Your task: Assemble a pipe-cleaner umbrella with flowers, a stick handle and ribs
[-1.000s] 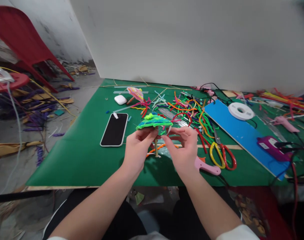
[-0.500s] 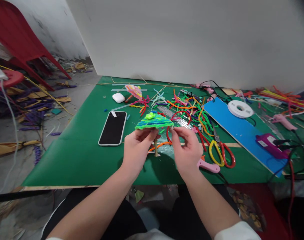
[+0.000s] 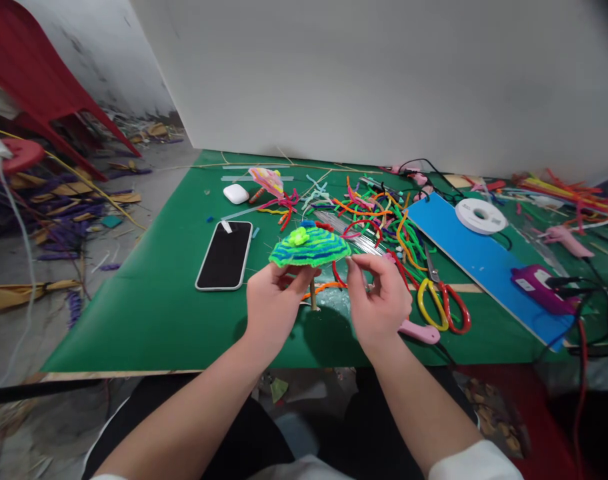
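Observation:
A small umbrella [image 3: 310, 247] made of green and blue pipe cleaners, with a wooden stick as its stem, is held up over the green mat [image 3: 154, 300]. My left hand [image 3: 274, 308] grips it from below, fingers closed round the stem under the canopy. My right hand [image 3: 379, 303] is just right of the canopy's edge, fingers curled in a pinch; what it pinches is too small to make out. A red pipe cleaner [image 3: 337, 275] curves between the two hands.
A phone [image 3: 225, 255] lies face up left of my hands, a white earbud case [image 3: 235, 194] behind it. A heap of pipe cleaners [image 3: 379, 217], yellow-and-red scissors [image 3: 441, 303], a pink glue gun [image 3: 419, 331], a blue board [image 3: 484, 263] and a tape roll [image 3: 480, 216] lie to the right.
The umbrella has tilted so its top faces the camera more. My right hand shifted slightly right and down, away from under the canopy to its edge.

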A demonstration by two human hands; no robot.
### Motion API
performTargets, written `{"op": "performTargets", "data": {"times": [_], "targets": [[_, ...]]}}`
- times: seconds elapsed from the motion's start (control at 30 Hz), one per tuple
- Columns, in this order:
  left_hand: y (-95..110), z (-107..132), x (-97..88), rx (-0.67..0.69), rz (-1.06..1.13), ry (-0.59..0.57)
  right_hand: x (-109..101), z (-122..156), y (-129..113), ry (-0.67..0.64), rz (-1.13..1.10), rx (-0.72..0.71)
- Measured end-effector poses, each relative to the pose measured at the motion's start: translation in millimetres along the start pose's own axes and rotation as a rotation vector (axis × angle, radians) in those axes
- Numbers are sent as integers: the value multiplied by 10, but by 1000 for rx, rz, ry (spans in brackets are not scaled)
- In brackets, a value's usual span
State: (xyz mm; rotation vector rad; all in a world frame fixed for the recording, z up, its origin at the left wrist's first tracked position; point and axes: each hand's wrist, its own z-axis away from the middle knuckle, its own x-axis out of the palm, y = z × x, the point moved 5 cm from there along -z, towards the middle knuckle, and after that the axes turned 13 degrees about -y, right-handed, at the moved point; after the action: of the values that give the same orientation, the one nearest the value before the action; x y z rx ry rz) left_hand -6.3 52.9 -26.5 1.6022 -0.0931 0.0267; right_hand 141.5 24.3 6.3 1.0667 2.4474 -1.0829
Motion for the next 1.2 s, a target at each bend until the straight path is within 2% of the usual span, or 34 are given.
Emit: {"op": "performTargets", "data": {"times": [0.17,0.33,0.5,0.7,0.87,1.2], "targets": [[1,2,-3,4,-24,13,-8,6,-19,27,47,-19],[-1,0,-1,8,50,24,-15,11,-39,55,63,-44],[9,2,3,6,68,29,-26,-10,-44,20,110,-40],[14,17,-19,7,19,43,-37,-55,-49,-15,147,-154],[21,14,-40,16,-36,40,-41,-82,-26,-27,190,-176],[24,11,-53,38,-55,27,-62,-100,-18,-47,102,-231]]}}
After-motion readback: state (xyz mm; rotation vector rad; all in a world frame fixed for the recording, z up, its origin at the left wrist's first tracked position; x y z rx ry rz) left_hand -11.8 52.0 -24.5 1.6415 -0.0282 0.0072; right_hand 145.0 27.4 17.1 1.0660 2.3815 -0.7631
